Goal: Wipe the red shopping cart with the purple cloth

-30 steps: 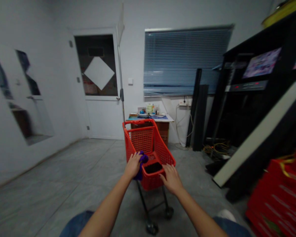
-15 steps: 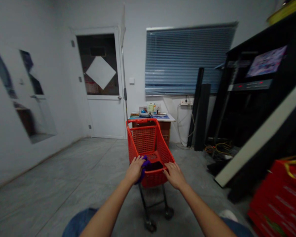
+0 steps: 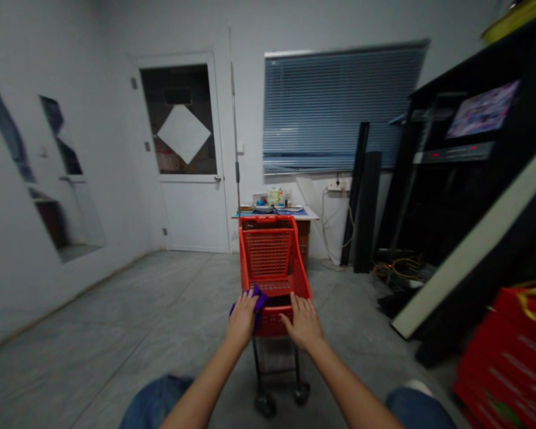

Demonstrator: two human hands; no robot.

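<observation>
Head view: my left hand (image 3: 241,320) is closed on a purple cloth (image 3: 259,300) at the near rim of the red plastic shopping cart (image 3: 268,253), while my right hand (image 3: 304,325) rests on that rim, fingers spread.

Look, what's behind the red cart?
Behind the cart stands a desk with small things on top. The cart covers most of the desk's front, so that part can't be seen.

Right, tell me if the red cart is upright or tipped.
Upright: the red shopping cart stands on its wheels on the grey floor, with the left hand and right hand at its near rim.
</observation>
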